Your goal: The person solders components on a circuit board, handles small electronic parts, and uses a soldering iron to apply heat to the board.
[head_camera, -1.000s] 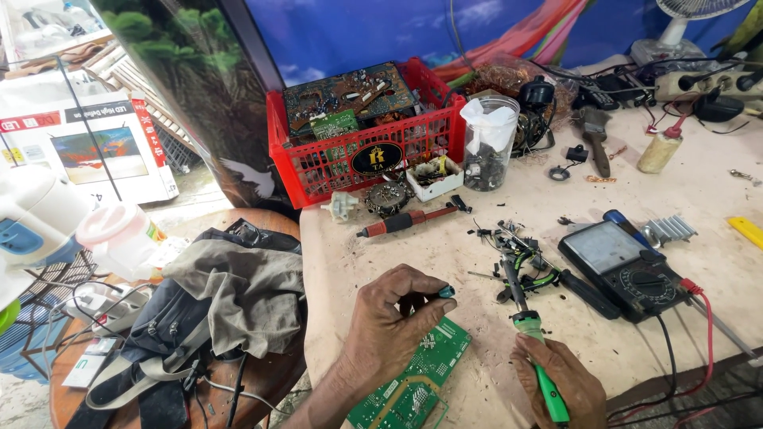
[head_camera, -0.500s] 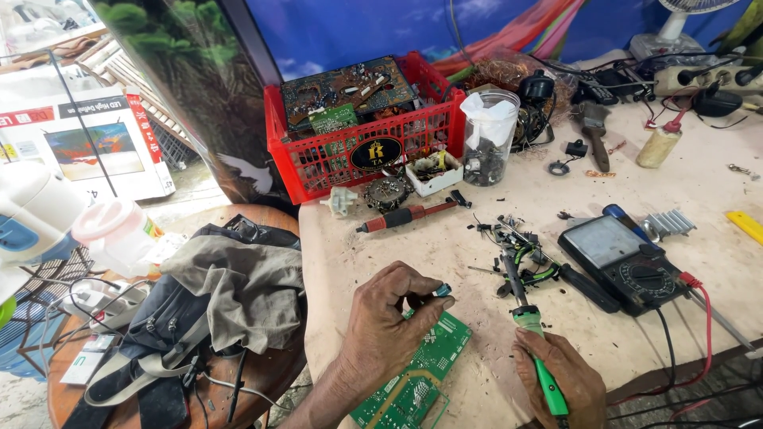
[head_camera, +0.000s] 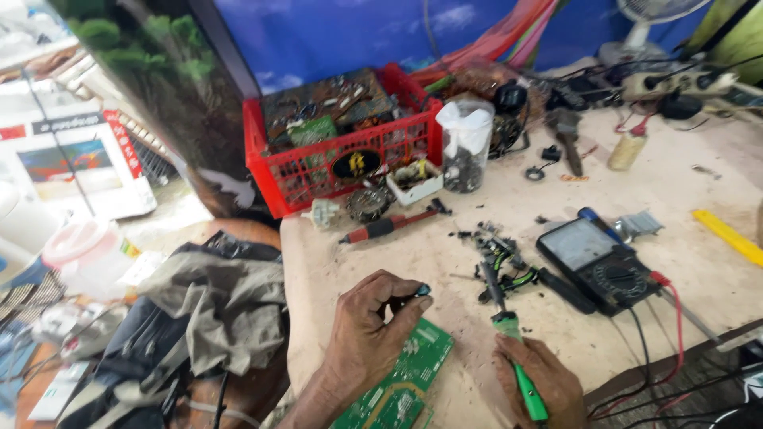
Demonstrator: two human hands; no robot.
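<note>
A green board (head_camera: 401,377) is seen on the table (head_camera: 683,262), low in the middle. It lies just under the left hand (head_camera: 367,334), a bit toward 5 o'clock from it. The board is flat and green with small white marks. The left hand is closed on a small dark part (head_camera: 420,291) held at its fingertips. At 3 o'clock from the board, the right hand (head_camera: 536,381) is closed around a green iron (head_camera: 517,361), whose tip points to 12 o'clock. A black meter (head_camera: 598,262) is seen at 2 o'clock, and a red crate (head_camera: 342,143) at 12 o'clock.
</note>
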